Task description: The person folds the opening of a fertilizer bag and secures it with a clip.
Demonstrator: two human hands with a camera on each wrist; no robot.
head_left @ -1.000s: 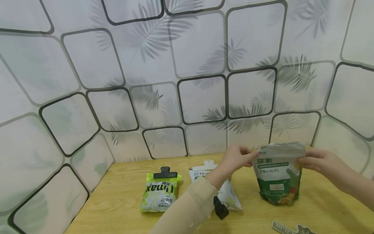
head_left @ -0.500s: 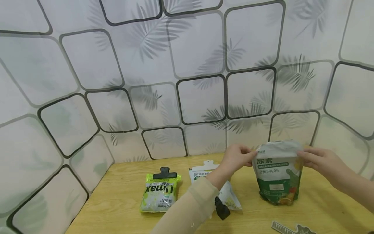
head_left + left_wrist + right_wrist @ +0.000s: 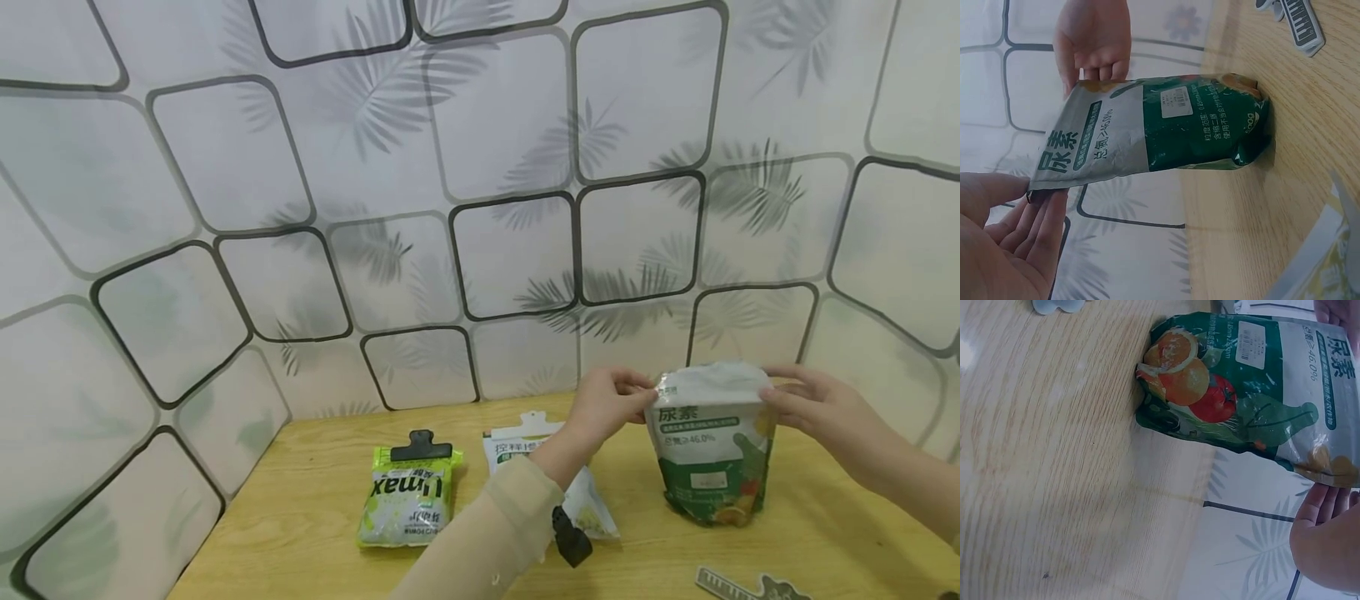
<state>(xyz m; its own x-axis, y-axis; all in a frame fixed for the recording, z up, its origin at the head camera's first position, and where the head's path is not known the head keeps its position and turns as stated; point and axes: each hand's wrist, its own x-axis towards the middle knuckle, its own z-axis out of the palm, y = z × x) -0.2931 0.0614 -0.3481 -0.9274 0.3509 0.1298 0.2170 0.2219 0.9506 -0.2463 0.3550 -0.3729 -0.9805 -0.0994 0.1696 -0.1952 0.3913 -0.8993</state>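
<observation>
A green and white fertilizer pouch (image 3: pixel 708 450) stands upright on the right side of the wooden table. Its top edge is bent over, and "46.0%" is printed on the front. My left hand (image 3: pixel 609 410) pinches the top left corner between thumb and fingers, with the fingertips behind it in the left wrist view. At the opposite top corner, my right hand (image 3: pixel 813 408) grips the edge, thumb in front and fingers behind. Fruit and vegetable pictures on the pouch show in the right wrist view, where its base rests on the tabletop (image 3: pixel 1054 487).
Left of centre lies a lime-green bag (image 3: pixel 408 504) closed with a black clip (image 3: pixel 422 446). A white bag (image 3: pixel 588 504) with a white clip (image 3: pixel 534 423) is partly behind my left forearm. A ruler-marked grey piece (image 3: pixel 750 586) lies at the front edge of view. Patterned cloth hangs behind.
The pouch's top edge has bent backward and down between my hands. My right fingers have shifted on its corner; the left hand has barely moved.
</observation>
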